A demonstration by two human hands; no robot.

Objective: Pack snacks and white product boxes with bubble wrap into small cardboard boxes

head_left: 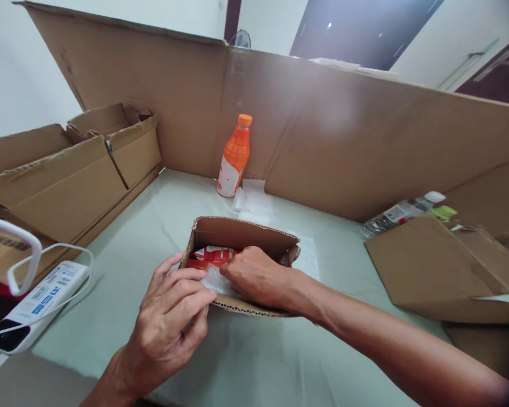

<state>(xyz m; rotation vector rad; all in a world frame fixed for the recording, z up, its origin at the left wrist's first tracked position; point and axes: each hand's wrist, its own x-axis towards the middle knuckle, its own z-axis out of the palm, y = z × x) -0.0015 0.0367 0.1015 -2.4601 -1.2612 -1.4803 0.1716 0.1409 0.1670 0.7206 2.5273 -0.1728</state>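
A small open cardboard box stands on the table in front of me. Inside it lie red packages, with a piece of bubble wrap along the near side. My left hand grips the box's near left rim, fingers over the edge and tips at the bubble wrap; its thumb is partly hidden. Down in the box, my right hand is closed, with curled fingers at the bubble wrap. Its fingertips are partly hidden.
Behind the box stands an orange bottle beside clear plastic wrap. A tall cardboard panel closes the back. Cardboard boxes and a white power bank with a cable are left; another carton and a clear bottle lie right.
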